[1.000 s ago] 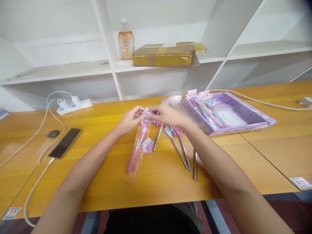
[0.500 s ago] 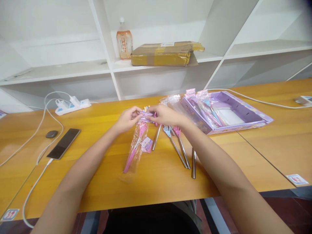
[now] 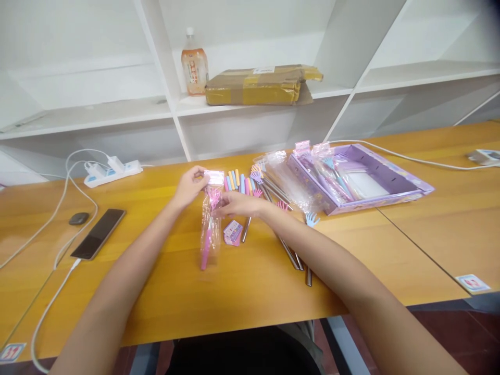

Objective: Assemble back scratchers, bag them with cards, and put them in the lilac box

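Note:
My left hand (image 3: 191,185) pinches the header card (image 3: 214,178) at the top of a clear bag. Inside the bag is a pink hand-shaped scratcher (image 3: 208,245) with its handle pointing toward me. My right hand (image 3: 234,203) is closed on the bag near the scratcher's pink head. Small printed cards (image 3: 233,233) lie just right of the bag. Behind my right hand are several coloured handles (image 3: 242,183). Loose scratchers with metal rods lie under and beside my right forearm, one with a blue head (image 3: 311,219).
A purple tray (image 3: 390,195) with bagged scratchers is at the right, beside clear bags (image 3: 289,182). At the left are a phone (image 3: 98,234), a power strip (image 3: 113,174) and white cables. A bottle (image 3: 194,70) and a cardboard box (image 3: 253,87) stand on the shelf.
My right hand has moved down and left from the header card to the scratcher's head. My left hand has shifted slightly left with the card, and the bag hangs straighter.

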{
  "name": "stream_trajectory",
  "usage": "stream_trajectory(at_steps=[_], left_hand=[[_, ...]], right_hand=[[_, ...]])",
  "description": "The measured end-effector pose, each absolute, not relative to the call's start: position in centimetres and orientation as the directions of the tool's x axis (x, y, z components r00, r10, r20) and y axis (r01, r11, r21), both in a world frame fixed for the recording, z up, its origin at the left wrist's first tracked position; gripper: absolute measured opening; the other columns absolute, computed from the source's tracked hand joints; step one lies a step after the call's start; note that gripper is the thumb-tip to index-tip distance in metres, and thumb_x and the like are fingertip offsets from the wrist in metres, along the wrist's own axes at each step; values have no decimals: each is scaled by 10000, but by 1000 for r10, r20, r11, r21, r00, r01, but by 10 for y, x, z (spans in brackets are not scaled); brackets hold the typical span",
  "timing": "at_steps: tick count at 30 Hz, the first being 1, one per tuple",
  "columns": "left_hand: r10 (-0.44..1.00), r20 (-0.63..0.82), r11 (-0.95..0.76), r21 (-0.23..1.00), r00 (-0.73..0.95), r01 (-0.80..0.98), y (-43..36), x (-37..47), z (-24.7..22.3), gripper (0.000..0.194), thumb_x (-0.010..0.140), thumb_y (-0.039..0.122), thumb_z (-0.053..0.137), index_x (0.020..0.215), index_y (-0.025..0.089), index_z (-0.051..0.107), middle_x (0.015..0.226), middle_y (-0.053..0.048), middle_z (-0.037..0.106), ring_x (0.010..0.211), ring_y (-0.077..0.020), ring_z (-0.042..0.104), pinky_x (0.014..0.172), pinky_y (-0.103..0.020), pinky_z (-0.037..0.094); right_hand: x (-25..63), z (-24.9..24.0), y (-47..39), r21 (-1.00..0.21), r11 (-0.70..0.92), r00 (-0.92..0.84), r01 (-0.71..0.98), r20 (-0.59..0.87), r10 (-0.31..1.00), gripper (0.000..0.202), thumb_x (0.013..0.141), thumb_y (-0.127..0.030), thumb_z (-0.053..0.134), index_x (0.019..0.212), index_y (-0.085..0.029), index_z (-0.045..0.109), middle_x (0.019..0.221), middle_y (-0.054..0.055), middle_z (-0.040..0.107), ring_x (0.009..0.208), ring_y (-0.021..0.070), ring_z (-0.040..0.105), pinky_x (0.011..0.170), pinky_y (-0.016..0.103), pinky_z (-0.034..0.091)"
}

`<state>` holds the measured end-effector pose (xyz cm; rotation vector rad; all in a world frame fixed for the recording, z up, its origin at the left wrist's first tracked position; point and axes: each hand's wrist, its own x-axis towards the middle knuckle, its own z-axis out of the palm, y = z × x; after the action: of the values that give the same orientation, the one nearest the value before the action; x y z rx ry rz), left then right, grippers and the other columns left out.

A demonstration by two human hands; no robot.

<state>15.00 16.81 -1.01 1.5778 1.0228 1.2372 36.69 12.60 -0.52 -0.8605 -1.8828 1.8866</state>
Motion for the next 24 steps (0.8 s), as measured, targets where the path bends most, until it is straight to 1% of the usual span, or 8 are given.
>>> stream_trajectory(at_steps=[3, 5, 10, 14, 17, 19, 21, 24], left_hand=[[966, 212, -216, 976, 151, 8, 168, 148, -10, 394, 750, 390, 919, 921, 175, 636, 856, 7, 686, 639, -87, 633, 574, -195, 520], [969, 187, -175, 981, 164, -83, 168, 147, -10, 418, 795, 461, 896, 960, 185, 629, 869, 1, 701, 660, -101, 667, 585, -201, 538], [968, 193, -162, 968, 157, -192, 179, 139, -24, 453, 925, 516, 743, 1198, 236, 514, 859, 10, 732, 578, -151, 705, 531, -256, 535], [990, 134, -128, 985, 44, -117, 192, 125, -50, 404, 942, 467, 660, 1193, 248, 430, 789, 39, 712, 544, -165, 708, 518, -253, 511], [994, 109, -109, 992, -11, -66, 199, 117, -68, 359, 945, 419, 640, 1159, 244, 410, 714, 67, 673, 504, -151, 678, 507, -240, 496], [994, 107, -108, 994, -17, -34, 202, 114, -75, 334, 950, 383, 636, 1161, 236, 423, 690, 70, 665, 499, -146, 670, 502, -234, 492], [994, 106, -106, 994, -4, 5, 204, 113, -79, 315, 955, 349, 639, 1176, 223, 452, 690, 62, 672, 503, -147, 674, 502, -236, 498], [993, 110, -112, 991, 32, 67, 203, 114, -83, 274, 964, 297, 633, 1186, 205, 501, 697, 47, 686, 500, -148, 675, 501, -242, 509]], right_hand=[[354, -15, 125, -986, -118, -721, 120, -168, 672, 358, 716, -342, 944, 803, -187, 632, 735, -46, 636, 689, 96, 552, 563, 214, 371], [354, -15, 129, -987, -129, -705, 94, -157, 691, 360, 696, -352, 950, 789, -184, 646, 760, -37, 636, 699, 99, 544, 577, 224, 387], [383, 6, 142, -995, 16, -684, 97, -54, 727, 352, 733, -435, 935, 797, -185, 696, 787, -5, 672, 741, 124, 573, 664, 263, 465], [424, 37, 151, -993, 118, -589, -29, 112, 801, 405, 764, -511, 929, 944, -208, 729, 924, 27, 741, 850, 165, 658, 794, 319, 547], [466, 62, 156, -948, 298, -342, -113, 319, 884, 337, 824, -469, 910, 991, -237, 732, 1012, 33, 760, 920, 175, 676, 913, 368, 571], [497, 77, 159, -890, 455, -90, -16, 454, 886, 214, 913, -388, 849, 1005, -238, 728, 1033, 56, 774, 911, 176, 684, 923, 394, 578], [531, 86, 163, -821, 536, 159, 196, 566, 809, 118, 965, -258, 782, 1046, -189, 732, 1059, 108, 785, 907, 172, 713, 898, 395, 581], [581, 85, 171, -737, 395, 360, 548, 634, 685, 227, 1012, -164, 698, 1232, -115, 728, 1167, 199, 790, 971, 185, 760, 838, 363, 586]])
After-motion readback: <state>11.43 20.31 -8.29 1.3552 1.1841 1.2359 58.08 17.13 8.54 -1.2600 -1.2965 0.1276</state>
